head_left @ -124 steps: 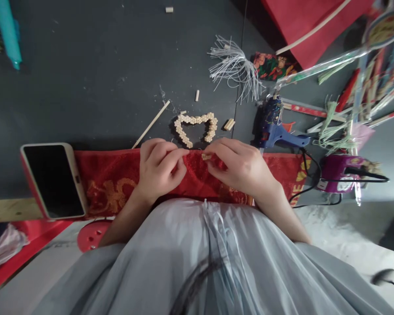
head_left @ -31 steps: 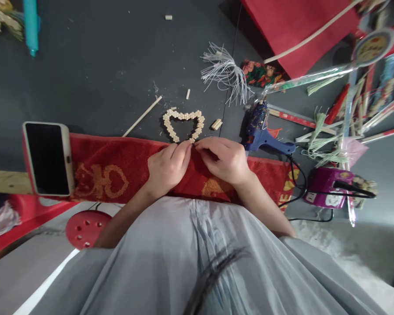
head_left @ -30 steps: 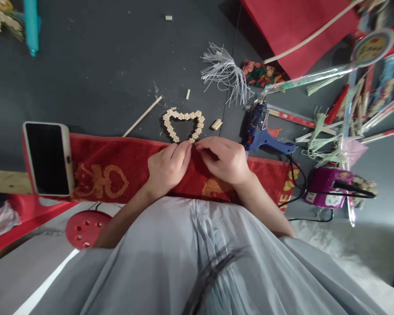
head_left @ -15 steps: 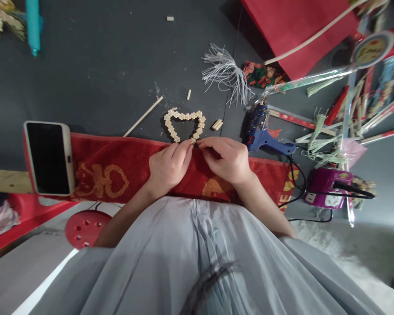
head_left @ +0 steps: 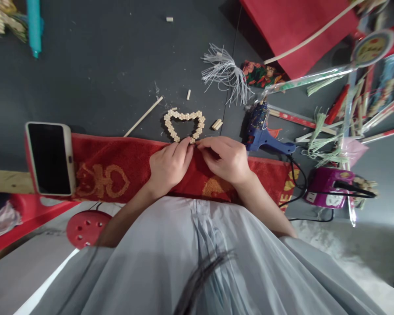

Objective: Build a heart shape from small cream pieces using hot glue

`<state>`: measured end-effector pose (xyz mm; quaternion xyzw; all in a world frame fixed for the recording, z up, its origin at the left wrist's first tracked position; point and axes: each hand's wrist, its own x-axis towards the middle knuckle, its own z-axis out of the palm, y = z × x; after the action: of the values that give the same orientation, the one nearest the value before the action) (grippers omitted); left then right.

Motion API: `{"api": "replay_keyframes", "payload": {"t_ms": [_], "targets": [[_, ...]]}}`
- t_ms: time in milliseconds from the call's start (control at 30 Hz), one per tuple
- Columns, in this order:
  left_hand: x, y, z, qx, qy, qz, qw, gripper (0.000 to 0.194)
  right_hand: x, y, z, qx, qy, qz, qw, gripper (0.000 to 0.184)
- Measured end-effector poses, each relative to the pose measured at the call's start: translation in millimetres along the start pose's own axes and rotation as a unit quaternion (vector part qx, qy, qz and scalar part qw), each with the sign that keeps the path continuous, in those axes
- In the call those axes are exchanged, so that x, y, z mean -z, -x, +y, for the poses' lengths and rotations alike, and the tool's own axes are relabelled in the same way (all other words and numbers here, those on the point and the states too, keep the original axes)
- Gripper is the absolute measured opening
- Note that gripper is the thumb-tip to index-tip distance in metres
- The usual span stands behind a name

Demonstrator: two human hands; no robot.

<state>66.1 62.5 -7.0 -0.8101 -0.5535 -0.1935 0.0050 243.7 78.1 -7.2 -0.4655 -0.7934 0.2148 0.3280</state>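
We judge the heart-shaped beaded frame (head_left: 185, 116) light and fragile, best pinched along its sides; our left hand (head_left: 170, 162) and right hand (head_left: 228, 159) curl at its lower end, any grasp hidden.

A phone (head_left: 49, 158) rests at the left front edge of the dark table (head_left: 101, 74), a turquoise stick (head_left: 34, 28) well behind it. To the right, a red sheet (head_left: 289, 26) lies beside a flowered packet (head_left: 259, 73), with a purple box (head_left: 326, 192) nearer the front. A round red stool (head_left: 82, 229) stands below.
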Motion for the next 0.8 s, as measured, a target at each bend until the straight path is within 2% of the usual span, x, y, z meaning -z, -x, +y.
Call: {"api": "replay_keyframes", "payload": {"t_ms": [200, 300, 400, 567, 800], "targets": [[1.8, -2, 1, -0.012, 0.009, 0.018, 1.0, 0.025, 7, -4, -6, -0.026, 0.024, -0.037, 0.999, 0.021], [2.1, -1, 1, -0.003, 0.02, 0.01, 1.0, 0.025, 19, -14, -13, -0.066, 0.095, -0.095, 0.989, 0.023], [1.7, -1, 0, 0.013, 0.029, -0.016, 0.999, 0.028, 30, -29, -20, -0.087, 0.168, -0.177, 0.966, 0.03], [2.5, -1, 2, 0.012, -0.003, -0.018, 1.0, 0.028, 35, -53, -19, -0.052, 0.215, -0.279, 0.934, 0.036], [4.8, -3, 6, 0.024, -0.023, -0.046, 0.998, 0.026, 31, -62, -9, -0.016, 0.196, -0.32, 0.927, 0.033]]}}
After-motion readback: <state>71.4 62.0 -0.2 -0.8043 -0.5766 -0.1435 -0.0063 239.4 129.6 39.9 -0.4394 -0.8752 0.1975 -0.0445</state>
